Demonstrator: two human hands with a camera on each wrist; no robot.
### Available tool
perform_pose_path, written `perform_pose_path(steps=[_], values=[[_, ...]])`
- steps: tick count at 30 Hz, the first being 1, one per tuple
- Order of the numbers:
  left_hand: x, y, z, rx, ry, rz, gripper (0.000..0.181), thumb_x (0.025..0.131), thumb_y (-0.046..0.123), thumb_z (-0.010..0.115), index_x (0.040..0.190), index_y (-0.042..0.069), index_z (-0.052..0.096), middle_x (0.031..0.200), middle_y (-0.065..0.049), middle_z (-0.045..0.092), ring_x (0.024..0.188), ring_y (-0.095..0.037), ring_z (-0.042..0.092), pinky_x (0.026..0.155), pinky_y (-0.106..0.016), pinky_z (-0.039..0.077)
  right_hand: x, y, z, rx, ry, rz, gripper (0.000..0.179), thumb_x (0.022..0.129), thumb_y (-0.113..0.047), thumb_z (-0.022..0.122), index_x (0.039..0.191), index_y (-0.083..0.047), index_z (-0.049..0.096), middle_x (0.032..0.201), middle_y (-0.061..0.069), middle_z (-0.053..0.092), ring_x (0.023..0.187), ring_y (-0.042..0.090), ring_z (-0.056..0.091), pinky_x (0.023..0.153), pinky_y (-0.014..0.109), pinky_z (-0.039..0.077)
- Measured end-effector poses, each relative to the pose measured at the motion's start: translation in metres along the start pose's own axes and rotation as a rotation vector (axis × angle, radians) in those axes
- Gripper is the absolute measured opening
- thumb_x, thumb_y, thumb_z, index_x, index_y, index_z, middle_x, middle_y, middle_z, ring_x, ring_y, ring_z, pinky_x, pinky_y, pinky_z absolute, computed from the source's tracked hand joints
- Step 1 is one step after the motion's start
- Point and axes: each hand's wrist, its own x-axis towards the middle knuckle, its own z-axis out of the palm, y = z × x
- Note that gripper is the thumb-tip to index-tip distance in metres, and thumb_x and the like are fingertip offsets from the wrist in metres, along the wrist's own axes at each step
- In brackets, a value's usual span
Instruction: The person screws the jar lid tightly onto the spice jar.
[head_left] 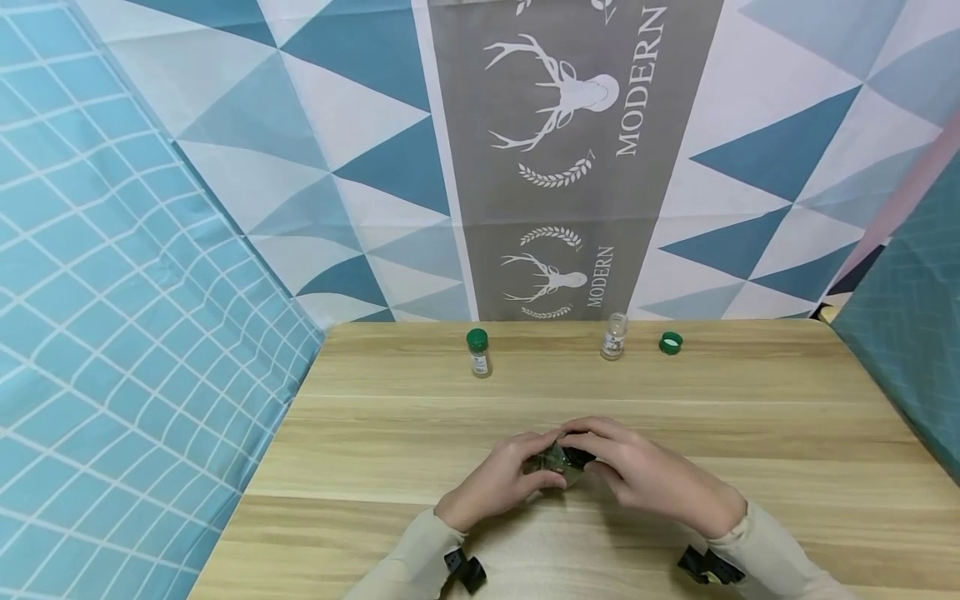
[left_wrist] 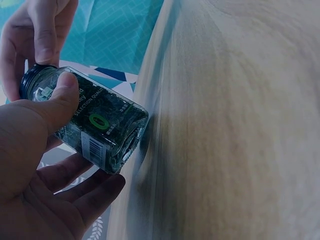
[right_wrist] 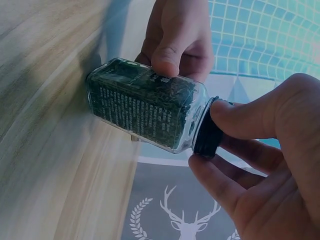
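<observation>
A square glass jar of dried green herbs (left_wrist: 107, 112) is between the two hands, close over the table, its black cap (right_wrist: 207, 131) toward the right hand. My left hand (head_left: 504, 477) holds the glass body, thumb (left_wrist: 66, 92) across the printed label and fingers beneath. With thumb and fingers my right hand (head_left: 648, 479) pinches the cap, which sits on the jar's neck. White printed text covers one face of the jar in the right wrist view, and a barcode sticker shows in the left wrist view.
Toward the back of the wooden table (head_left: 360, 450) stands a small jar with a green cap (head_left: 478, 353). Right of it are an open clear glass jar (head_left: 613, 337) and a loose green cap (head_left: 671, 342). Patterned cloths (head_left: 375, 167) hang behind and beside the table.
</observation>
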Motion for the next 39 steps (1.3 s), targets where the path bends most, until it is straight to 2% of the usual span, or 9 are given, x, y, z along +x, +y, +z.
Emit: perform_pose_path(steps=[12, 22, 28, 39], values=[[0.0003, 0.001, 0.001, 0.02, 0.005, 0.014, 0.063, 0.098, 0.034, 0.07, 0.155, 0.017, 0.047, 0.148, -0.002, 0.059, 0.132, -0.013, 0.059, 0.108, -0.028, 0.052, 0.0019, 0.0005, 0.0013, -0.007, 0.032, 0.044, 0.043, 0.092, -0.011, 0.077, 0.134, -0.006, 0.066, 0.129, 0.008, 0.066, 0.115, 0.019, 0.067, 0.095, 0.033, 0.06], [0.0007, 0.0026, -0.0001, 0.02, 0.012, 0.03, 0.063, 0.097, 0.029, 0.072, 0.154, 0.018, 0.048, 0.144, -0.002, 0.062, 0.127, -0.01, 0.061, 0.103, -0.025, 0.054, 0.0008, 0.0013, 0.0023, 0.013, 0.024, 0.122, 0.034, 0.098, -0.025, 0.073, 0.129, -0.012, 0.069, 0.123, -0.003, 0.067, 0.108, 0.009, 0.067, 0.09, 0.031, 0.062], [0.001, 0.0031, 0.0006, 0.031, 0.026, 0.048, 0.065, 0.096, 0.029, 0.073, 0.155, 0.02, 0.047, 0.143, -0.002, 0.063, 0.125, -0.01, 0.062, 0.104, -0.025, 0.054, 0.0022, 0.0016, 0.0025, 0.022, 0.029, 0.151, 0.031, 0.099, -0.031, 0.072, 0.125, -0.014, 0.07, 0.121, -0.004, 0.067, 0.107, 0.008, 0.067, 0.09, 0.031, 0.062], [0.0012, 0.0042, 0.0005, 0.026, 0.01, 0.025, 0.064, 0.098, 0.037, 0.069, 0.155, 0.02, 0.047, 0.145, -0.001, 0.061, 0.126, -0.009, 0.062, 0.101, -0.024, 0.055, 0.0028, 0.0014, 0.0016, -0.018, 0.021, 0.195, 0.034, 0.099, -0.038, 0.071, 0.122, -0.014, 0.07, 0.117, -0.004, 0.068, 0.104, 0.007, 0.067, 0.087, 0.03, 0.062]])
